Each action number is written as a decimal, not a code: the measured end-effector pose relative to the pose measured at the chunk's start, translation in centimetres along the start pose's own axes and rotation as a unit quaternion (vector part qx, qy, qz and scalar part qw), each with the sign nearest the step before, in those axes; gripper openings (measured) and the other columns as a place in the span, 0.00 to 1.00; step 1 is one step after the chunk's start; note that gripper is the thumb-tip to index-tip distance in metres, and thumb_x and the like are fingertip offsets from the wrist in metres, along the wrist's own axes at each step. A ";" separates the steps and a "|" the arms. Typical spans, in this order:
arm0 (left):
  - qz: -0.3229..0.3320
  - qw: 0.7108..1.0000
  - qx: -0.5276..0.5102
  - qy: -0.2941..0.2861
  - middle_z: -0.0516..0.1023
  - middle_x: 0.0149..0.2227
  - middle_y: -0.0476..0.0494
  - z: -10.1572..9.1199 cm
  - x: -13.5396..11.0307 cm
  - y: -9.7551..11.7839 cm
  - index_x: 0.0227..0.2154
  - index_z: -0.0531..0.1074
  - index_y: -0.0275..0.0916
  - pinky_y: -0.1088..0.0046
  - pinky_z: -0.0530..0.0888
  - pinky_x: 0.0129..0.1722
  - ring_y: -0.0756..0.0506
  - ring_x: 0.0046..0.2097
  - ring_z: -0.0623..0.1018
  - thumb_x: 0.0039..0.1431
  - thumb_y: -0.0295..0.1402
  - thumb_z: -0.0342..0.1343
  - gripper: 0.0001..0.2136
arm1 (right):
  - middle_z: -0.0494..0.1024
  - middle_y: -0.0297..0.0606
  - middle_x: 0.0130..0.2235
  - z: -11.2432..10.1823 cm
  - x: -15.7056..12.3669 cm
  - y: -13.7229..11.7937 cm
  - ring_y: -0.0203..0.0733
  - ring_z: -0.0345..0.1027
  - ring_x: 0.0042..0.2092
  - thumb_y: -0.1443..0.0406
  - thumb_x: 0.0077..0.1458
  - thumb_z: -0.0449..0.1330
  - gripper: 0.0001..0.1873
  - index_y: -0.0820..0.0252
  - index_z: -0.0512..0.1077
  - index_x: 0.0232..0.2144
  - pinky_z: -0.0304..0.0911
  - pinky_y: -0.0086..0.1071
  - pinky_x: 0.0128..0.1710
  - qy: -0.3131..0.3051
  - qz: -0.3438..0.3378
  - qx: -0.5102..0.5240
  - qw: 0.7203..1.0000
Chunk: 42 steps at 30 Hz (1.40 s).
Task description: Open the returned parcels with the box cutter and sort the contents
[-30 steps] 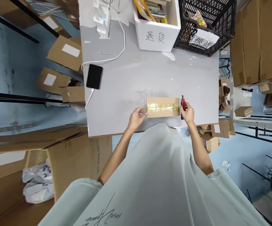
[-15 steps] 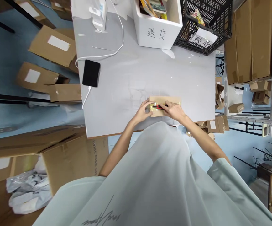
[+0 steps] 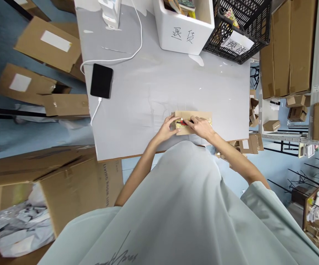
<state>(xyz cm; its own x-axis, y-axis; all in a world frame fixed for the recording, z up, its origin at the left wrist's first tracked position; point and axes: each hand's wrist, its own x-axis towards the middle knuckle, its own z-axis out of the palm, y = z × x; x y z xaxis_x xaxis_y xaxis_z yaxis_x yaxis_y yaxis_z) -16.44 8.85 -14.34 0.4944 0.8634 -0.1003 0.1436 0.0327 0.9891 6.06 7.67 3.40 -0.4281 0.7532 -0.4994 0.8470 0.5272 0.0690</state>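
Note:
A small cardboard box sealed with a shiny yellowish tape strip lies near the front edge of the grey table. My left hand grips the box's left end, fingers curled round it. My right hand lies over the top of the box, closed on a red and black utility knife whose tip points left along the tape seam.
A black phone on a white cable lies at the table's left. A white foam bin and a black crate stand at the back. Cardboard boxes litter the floor to the left, with stacked cartons to the right.
My right hand brought the knife from the box's right end onto its top and along the tape toward the left. My left hand stayed on the left end.

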 end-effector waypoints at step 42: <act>-0.119 0.985 -0.020 0.125 0.70 0.73 0.41 1.4 0.4 2.6 0.60 0.77 0.48 0.52 0.80 0.66 0.34 0.69 0.77 0.50 0.38 0.70 0.31 | 0.83 0.59 0.55 3.1 -5.5 10.5 0.59 0.71 0.58 0.73 0.77 0.43 0.26 0.67 0.71 0.67 0.61 0.46 0.53 0.028 -0.041 0.005 0.999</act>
<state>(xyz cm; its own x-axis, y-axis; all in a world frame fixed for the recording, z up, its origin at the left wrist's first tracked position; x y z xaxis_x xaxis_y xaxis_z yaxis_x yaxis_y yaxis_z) -14.64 8.59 -11.95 0.2232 0.9256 -0.3057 0.1945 0.2650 0.9444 18.24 7.84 4.18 -0.5130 0.7284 -0.4541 0.8115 0.5840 0.0201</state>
